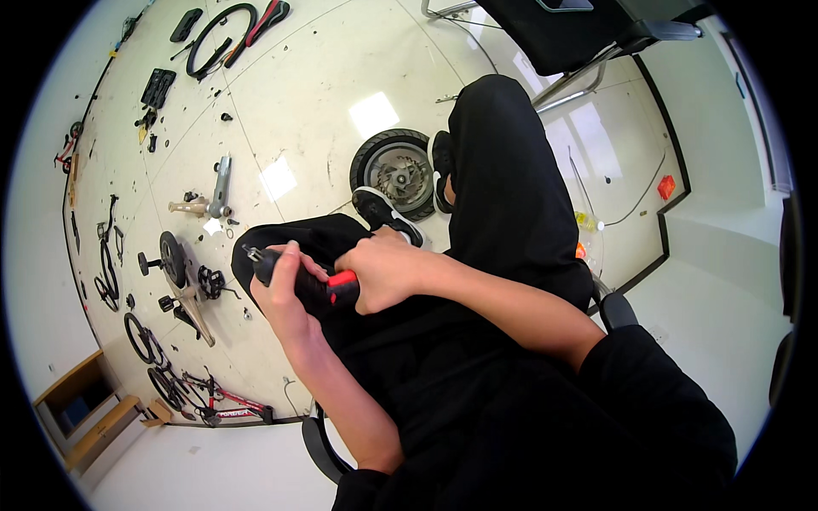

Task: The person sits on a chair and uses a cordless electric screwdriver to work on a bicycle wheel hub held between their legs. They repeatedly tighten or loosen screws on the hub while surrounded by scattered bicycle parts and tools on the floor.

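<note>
A pale tiled floor fills the room, strewn with bicycle parts along its left side. The person sits on a chair, dressed in black, legs bent out in front, with both forearms coming up from the lower edge and meeting over the lap.

The left hand is clenched around the black body of a screwdriver, wrist bent back, thumb lying along the top. The tool points up and to the left, its metal tip poking out just past the fingers. The right hand is closed over the tool's rear end, where a red part shows between the two hands; the right forearm crosses the lap from the lower right. The hands are touching each other on the tool.

Just beyond the knees a small wheel with a black tyre lies flat on the floor, a shoe touching its near rim and the other shoe beside its right rim. Left of the lap lie a crank set and a grey bar. Farther off, at the top, a tyre and a saddle lie together. A small red bike frame rests by the wall at the lower left. A black chair stands at the upper right.
</note>
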`<state>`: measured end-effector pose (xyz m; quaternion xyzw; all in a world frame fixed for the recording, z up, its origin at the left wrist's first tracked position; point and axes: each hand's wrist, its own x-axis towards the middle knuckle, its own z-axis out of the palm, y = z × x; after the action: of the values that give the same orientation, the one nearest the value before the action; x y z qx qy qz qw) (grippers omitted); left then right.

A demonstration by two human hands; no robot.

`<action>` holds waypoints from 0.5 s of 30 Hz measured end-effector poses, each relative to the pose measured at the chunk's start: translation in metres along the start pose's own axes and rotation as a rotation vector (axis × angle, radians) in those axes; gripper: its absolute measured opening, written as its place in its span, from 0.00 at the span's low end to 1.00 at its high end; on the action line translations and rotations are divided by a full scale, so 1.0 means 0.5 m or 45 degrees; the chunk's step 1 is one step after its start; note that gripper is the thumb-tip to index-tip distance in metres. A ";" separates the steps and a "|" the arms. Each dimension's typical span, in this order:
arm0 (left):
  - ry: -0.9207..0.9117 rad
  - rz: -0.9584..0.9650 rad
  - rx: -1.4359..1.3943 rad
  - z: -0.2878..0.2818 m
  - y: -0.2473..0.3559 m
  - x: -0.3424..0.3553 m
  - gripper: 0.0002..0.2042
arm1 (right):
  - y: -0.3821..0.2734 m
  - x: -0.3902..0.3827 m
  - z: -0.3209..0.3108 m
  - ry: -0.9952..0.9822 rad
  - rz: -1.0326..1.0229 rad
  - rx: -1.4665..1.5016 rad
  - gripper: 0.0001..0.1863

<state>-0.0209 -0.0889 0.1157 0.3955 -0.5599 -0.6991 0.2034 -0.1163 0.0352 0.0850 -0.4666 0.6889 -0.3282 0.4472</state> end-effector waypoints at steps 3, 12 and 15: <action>0.245 -0.127 -0.304 0.012 -0.006 0.010 0.09 | 0.044 0.023 0.040 0.675 -0.317 -0.429 0.22; 0.116 0.039 -0.352 0.027 0.020 -0.023 0.05 | 0.052 0.054 0.040 1.045 -0.661 -0.344 0.19; -0.170 0.085 -0.305 0.012 0.022 -0.025 0.05 | 0.044 0.048 0.046 0.949 -0.604 -0.272 0.19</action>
<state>-0.0199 -0.0795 0.1306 0.3021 -0.4975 -0.7786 0.2344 -0.1068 0.0195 0.0497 -0.5052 0.7068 -0.4943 0.0304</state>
